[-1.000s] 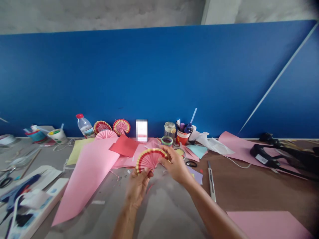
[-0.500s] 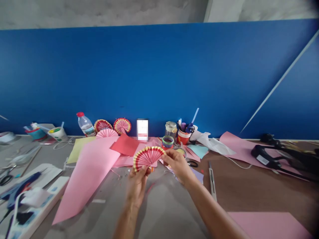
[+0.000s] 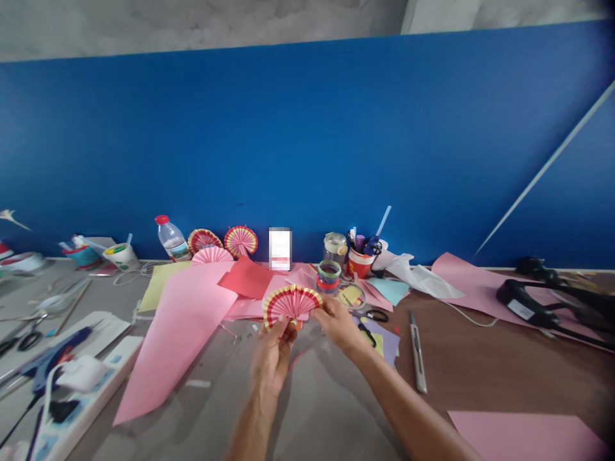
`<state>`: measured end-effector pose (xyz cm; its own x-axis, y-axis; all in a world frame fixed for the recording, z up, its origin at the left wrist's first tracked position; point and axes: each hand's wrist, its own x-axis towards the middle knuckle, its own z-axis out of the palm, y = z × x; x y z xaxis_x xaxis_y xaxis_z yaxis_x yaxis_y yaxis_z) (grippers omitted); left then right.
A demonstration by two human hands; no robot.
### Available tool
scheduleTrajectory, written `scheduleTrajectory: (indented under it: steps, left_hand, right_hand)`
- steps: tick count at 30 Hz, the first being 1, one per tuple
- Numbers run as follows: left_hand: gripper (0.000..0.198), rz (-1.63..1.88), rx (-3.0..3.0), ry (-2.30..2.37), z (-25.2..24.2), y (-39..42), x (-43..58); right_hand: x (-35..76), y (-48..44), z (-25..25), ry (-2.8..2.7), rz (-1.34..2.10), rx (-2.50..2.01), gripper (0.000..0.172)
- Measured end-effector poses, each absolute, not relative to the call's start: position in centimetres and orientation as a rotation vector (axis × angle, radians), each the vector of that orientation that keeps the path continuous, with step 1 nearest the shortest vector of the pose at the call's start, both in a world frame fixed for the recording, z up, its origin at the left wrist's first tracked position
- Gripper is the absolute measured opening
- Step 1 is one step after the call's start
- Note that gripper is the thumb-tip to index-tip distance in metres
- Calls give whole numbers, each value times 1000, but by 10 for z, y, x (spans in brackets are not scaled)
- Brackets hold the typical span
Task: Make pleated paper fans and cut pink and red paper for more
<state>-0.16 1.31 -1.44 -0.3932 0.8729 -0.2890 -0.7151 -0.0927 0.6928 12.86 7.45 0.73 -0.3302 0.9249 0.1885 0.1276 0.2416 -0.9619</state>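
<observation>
A pleated paper fan (image 3: 292,304), pink with red and yellow bands along its curved edge, is spread in a half circle above the table. My left hand (image 3: 275,349) pinches it at the lower base, thumb in front. My right hand (image 3: 339,323) has its fingers closed on the fan's right end. Behind the fan lie a red paper sheet (image 3: 246,277) and pink paper. Against the blue partition lean two round pleated paper fans, one (image 3: 241,241) fully circular and another (image 3: 205,241) to its left, with a pink pleated piece (image 3: 211,256) in front.
On the left are a glue gun (image 3: 57,355), a power strip (image 3: 91,400) and a large pink sheet (image 3: 177,339). A bottle (image 3: 172,240), tape rolls (image 3: 328,274) and a pen cup (image 3: 360,261) stand along the partition. Right of my arm lie scissors (image 3: 372,323) and a utility knife (image 3: 418,355).
The view has shifted slightly, so most things sit a little further right. Both hands keep hold of the fan, which sits slightly lower and faces more upright.
</observation>
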Motion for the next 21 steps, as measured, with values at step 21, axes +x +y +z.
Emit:
scheduleTrajectory:
  steps: [21]
  left_hand:
    - [34, 1638, 380, 969, -8, 9, 16]
  right_hand:
    - [140, 78, 21, -1540, 1051, -1099, 19]
